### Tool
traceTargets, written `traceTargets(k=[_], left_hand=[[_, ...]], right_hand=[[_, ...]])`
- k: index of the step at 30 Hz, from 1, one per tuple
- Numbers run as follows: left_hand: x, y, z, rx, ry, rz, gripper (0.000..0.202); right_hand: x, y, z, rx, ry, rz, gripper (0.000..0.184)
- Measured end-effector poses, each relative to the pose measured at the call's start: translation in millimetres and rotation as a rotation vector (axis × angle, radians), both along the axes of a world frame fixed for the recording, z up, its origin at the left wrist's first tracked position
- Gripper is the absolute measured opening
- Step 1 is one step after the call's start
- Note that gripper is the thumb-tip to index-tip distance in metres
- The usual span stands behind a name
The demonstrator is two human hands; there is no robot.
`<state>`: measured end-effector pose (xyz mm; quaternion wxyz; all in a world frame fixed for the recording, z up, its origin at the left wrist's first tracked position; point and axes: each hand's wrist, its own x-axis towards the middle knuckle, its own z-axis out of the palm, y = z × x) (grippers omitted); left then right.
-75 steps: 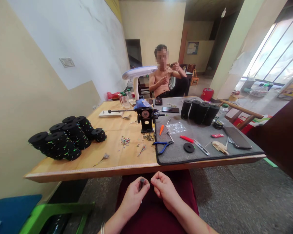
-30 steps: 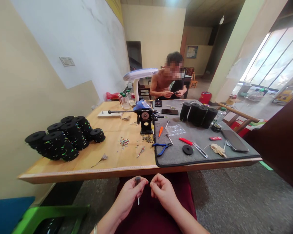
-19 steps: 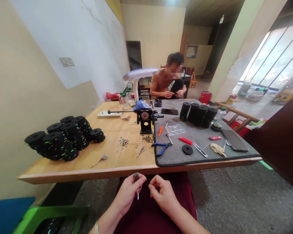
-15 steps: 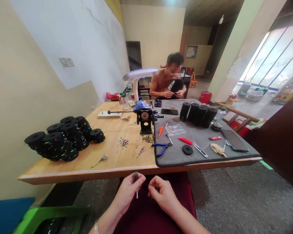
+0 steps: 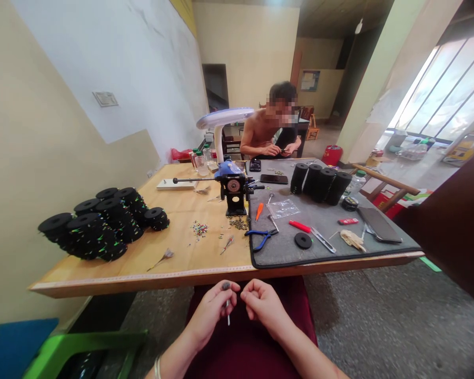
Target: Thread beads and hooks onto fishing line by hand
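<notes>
Both my hands are held close together over my lap, just below the front edge of the wooden table (image 5: 181,273). My left hand (image 5: 211,313) is closed in a pinch on a small dark piece with a thin white stem (image 5: 226,295) hanging down from it. My right hand (image 5: 263,308) is curled with its fingertips pinched together right beside the left hand. What it holds, if anything, is too small to make out.
A pile of black spools (image 5: 98,221) lies at the table's left. A blue and black hand winder (image 5: 233,189), blue pliers (image 5: 263,237), a black disc (image 5: 303,240), upright black spools (image 5: 319,181) and phones sit on or near a grey mat (image 5: 339,237). Another person (image 5: 270,131) sits opposite.
My hands have stayed pinched together over my lap, shifting only slightly. The person opposite lowered their hands to the table and bent over them. The view moved a little.
</notes>
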<state>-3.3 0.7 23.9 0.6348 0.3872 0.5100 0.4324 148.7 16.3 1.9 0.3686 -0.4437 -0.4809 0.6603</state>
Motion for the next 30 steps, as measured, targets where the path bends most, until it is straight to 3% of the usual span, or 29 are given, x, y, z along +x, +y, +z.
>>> traceTargets(k=[7, 19, 25, 30], left_hand=[[2.4, -4.3, -4.8, -0.052, -0.101, -0.121, 0.021], [6.8, -6.9, -3.7, -0.073, -0.103, -0.243, 0.029], [6.7, -7.5, -7.3, -0.081, -0.128, -0.219, 0.028], [7.7, -6.8, -10.3, -0.099, -0.112, -0.096, 0.029]], right_hand=[[-1.1, 0.6, 1.6, -0.061, 0.081, -0.109, 0.039], [-1.9, -1.3, -0.6, -0.072, 0.095, -0.058, 0.039], [-3.3, 0.1, -3.7, -0.014, 0.096, -0.064, 0.038], [-4.6, 0.4, -6.8, -0.013, 0.05, -0.076, 0.037]])
